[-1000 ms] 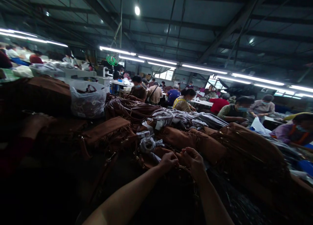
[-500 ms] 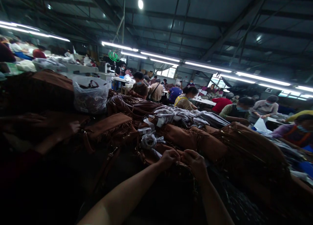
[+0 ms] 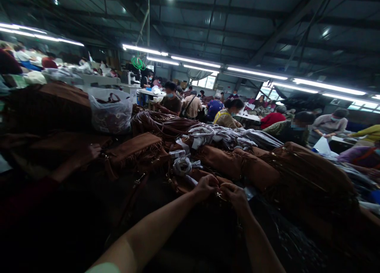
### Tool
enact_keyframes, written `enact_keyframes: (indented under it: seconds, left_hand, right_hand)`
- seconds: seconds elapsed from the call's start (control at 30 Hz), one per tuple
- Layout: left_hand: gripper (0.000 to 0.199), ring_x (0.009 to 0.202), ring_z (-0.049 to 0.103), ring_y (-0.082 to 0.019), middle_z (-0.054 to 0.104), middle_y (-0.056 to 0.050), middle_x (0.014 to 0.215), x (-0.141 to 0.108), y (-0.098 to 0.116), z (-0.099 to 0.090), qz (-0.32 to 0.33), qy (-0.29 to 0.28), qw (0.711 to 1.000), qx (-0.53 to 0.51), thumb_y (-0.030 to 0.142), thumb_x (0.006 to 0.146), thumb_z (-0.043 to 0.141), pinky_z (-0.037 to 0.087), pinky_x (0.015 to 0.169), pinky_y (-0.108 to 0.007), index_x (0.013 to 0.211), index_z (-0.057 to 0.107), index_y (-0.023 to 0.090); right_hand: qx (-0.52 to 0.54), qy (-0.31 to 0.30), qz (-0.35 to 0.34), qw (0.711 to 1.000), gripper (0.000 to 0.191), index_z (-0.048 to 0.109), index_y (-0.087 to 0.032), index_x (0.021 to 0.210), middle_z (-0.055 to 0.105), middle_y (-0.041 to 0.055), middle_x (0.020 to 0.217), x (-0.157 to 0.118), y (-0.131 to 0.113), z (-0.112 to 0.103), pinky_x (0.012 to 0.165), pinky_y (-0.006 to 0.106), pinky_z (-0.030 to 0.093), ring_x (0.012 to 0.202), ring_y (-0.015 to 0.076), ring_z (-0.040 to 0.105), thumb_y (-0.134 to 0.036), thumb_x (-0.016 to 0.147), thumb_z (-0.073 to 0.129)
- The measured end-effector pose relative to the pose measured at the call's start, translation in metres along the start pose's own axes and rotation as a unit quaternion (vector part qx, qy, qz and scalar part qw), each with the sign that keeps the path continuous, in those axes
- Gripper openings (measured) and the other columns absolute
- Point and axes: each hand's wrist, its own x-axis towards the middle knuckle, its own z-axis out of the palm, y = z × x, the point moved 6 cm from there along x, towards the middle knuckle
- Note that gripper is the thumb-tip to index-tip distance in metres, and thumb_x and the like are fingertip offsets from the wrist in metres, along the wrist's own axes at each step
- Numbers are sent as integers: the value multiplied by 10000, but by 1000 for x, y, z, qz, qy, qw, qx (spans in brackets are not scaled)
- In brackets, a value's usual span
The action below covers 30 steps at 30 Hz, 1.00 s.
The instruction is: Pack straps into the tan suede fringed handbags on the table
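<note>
Low in the middle, my left hand [image 3: 206,186] and my right hand [image 3: 236,195] face each other, fingers closed in a pinch. Both are on the edge of a brown handbag [image 3: 179,185], and a small shiny metal clasp [image 3: 219,195] shows between them. The fingertips partly hide what they grip. Just behind lies a coil of pale wrapped strap [image 3: 182,166]. Brown fringed bags [image 3: 222,159] are stacked beyond my hands, one of them [image 3: 138,146] to the left with a hanging tassel. The lower part of the held bag is lost in shadow.
A clear plastic bag [image 3: 111,114] of brown parts stands at the back left. Bundles of brown straps [image 3: 166,124] and white-wrapped straps [image 3: 234,136] cover the pile. At left a co-worker's hand [image 3: 90,152] reaches in. A large brown heap [image 3: 314,174] rises at right; several people sit beyond.
The metal clasp between my hands shows more plainly now. My hands stay on the bag's edge almost in place. The co-worker's hand at left has moved slightly right.
</note>
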Motion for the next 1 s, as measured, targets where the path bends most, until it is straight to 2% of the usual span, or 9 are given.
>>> enact_keyframes:
  seconds: [0.23, 0.4, 0.6, 0.73, 0.8, 0.87, 0.93, 1.0]
  left_hand:
    - [355, 585, 542, -85, 611, 8, 711, 0, 1, 1, -9, -9, 1000, -1, 206, 551, 779, 413, 549, -200, 837, 589, 114]
    - [369, 580, 532, -86, 599, 13, 674, -2, 3, 1, -21, -8, 1000, -10, 246, 523, 806, 402, 546, -200, 791, 591, 111]
    - [371, 568, 531, -93, 601, 7, 658, -5, 7, 1, -46, -6, 999, -26, 237, 479, 818, 413, 551, -214, 746, 596, 108]
    - [349, 581, 530, -98, 598, 2, 664, -6, 10, 3, -46, -8, 999, 6, 238, 488, 802, 415, 562, -218, 741, 600, 105]
    - [298, 609, 542, -108, 608, -6, 688, -6, 17, 0, -28, -7, 998, 64, 251, 554, 765, 426, 586, -225, 766, 610, 109]
    - [233, 664, 564, -126, 629, -18, 745, -7, 31, -11, 9, 1, 986, 168, 263, 650, 698, 438, 624, -235, 823, 627, 124]
    - [196, 750, 582, -153, 647, -28, 810, -9, 53, -31, 54, 12, 950, 306, 264, 715, 645, 449, 696, -257, 876, 642, 151]
    - [193, 877, 582, -192, 657, -40, 878, -12, 79, -58, 89, 26, 892, 442, 248, 724, 641, 440, 811, -294, 904, 654, 177]
  right_hand:
    - [-4, -18, 8, 1000, 319, 722, -150, 781, 658, 19, 628, -1, 1, 1, 527, 250, 451, 551, 153, 580, -411, 597, 720]
    - [-3, -20, 14, 1000, 329, 719, -157, 761, 648, 19, 592, -2, 1, 4, 504, 260, 438, 521, 156, 561, -438, 589, 715]
    - [-64, -40, -6, 997, 308, 732, -171, 765, 647, 4, 582, -10, -12, 7, 498, 246, 426, 528, 157, 566, -441, 625, 691]
    - [-120, -48, -29, 991, 264, 733, -179, 764, 676, 16, 632, -11, -19, 7, 530, 259, 457, 596, 188, 615, -415, 670, 660]
    - [-142, -45, -38, 988, 269, 729, -178, 770, 686, 26, 650, -11, -18, 7, 540, 272, 467, 613, 201, 627, -421, 687, 650]
    - [-149, -32, -54, 987, 301, 721, -175, 819, 702, 39, 707, -13, -18, 6, 572, 289, 483, 650, 213, 642, -442, 708, 636]
    - [-159, -11, -82, 984, 342, 706, -179, 908, 714, 53, 799, -19, -21, 5, 625, 308, 495, 717, 225, 654, -457, 726, 624]
    - [-188, -4, -113, 976, 351, 691, -192, 970, 711, 63, 892, -28, -27, 7, 696, 328, 497, 804, 237, 656, -452, 749, 608]
